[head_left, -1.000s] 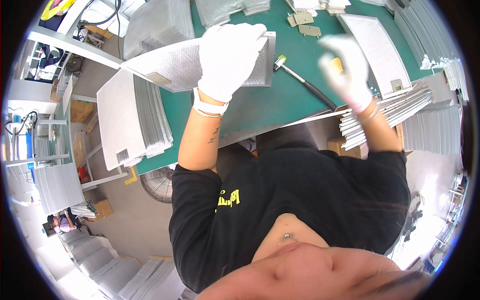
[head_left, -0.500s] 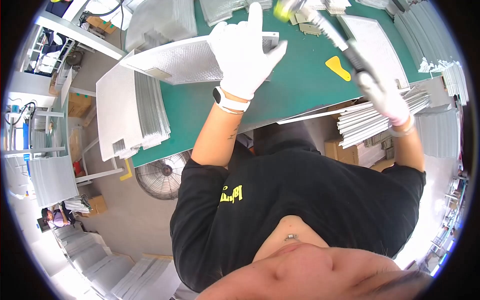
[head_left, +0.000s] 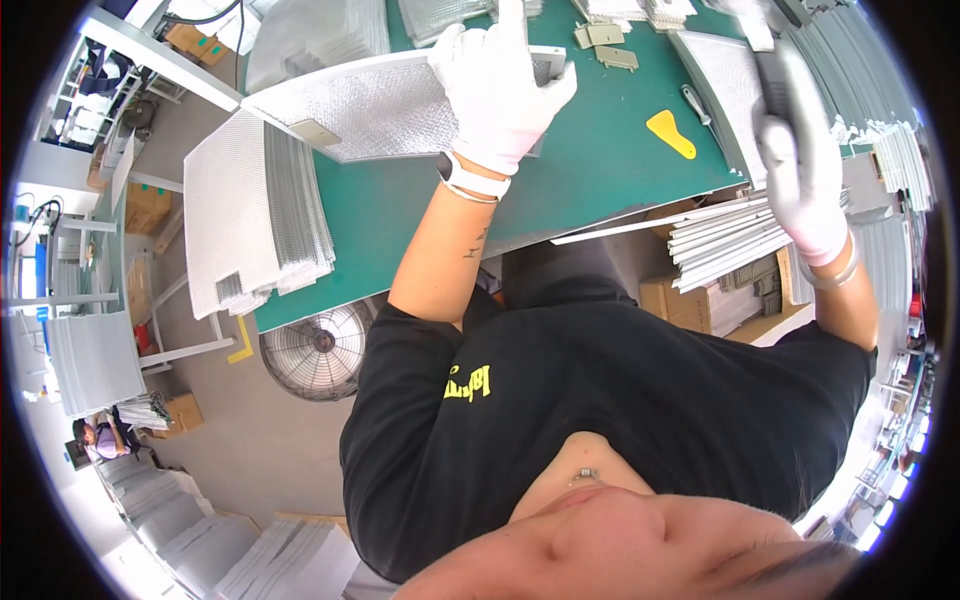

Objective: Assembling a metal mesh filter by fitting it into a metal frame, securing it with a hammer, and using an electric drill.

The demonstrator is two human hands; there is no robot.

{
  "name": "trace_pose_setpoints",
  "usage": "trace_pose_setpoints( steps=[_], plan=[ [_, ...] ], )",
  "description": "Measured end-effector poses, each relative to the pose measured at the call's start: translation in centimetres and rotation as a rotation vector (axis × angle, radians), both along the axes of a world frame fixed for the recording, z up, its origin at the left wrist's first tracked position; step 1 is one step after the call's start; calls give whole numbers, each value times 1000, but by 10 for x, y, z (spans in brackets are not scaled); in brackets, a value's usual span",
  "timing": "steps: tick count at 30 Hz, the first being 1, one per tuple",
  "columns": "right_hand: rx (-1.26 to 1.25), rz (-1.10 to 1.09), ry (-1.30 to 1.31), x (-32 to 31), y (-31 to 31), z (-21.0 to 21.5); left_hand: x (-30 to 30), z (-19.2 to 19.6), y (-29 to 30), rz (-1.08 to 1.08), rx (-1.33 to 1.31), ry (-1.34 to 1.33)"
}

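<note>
My left hand [head_left: 503, 95], in a white glove, lies across the right part of a framed silver mesh panel [head_left: 380, 105]. Its index finger points away and its thumb is spread to the right; the panel's part beneath it is hidden. At the far right, my gloved right hand [head_left: 800, 170] is wrapped around the dark grip of a hammer [head_left: 772, 85]. Motion blurs the hammer, and its head is at the top of the view. A yellow plastic scraper [head_left: 672, 135] lies on the green table [head_left: 600, 190] between my hands, with a screwdriver [head_left: 697, 105] to its right.
Stacked mesh panels [head_left: 235, 215] stand at the table's left end; another panel [head_left: 725, 95] lies at right. Small beige plates [head_left: 605, 45] lie at the back. White frame strips [head_left: 725, 240] jut out below the front edge. A floor fan [head_left: 315, 350] stands below left.
My right hand has swung the hammer up and to the right, away from the panel, uncovering the screwdriver. My left hand and the panel have barely shifted.
</note>
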State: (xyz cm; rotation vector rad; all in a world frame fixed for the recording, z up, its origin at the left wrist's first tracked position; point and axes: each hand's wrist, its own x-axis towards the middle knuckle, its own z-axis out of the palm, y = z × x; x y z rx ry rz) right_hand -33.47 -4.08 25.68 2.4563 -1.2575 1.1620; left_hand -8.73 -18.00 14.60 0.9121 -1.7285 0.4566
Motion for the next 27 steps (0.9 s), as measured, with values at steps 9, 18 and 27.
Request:
trace_pose_setpoints(
  steps=[9, 18, 27],
  plan=[
    [17, -46, 219, -10, 0, 1, -6, -28, -48, -134, -541, 195],
    [343, -114, 287, -12, 10, -18, 5, 2, 16, -26, 92, 0],
    [891, -103, -341, -14, 27, -104, 18, -11, 11, -74, -69, -116]
  ],
)
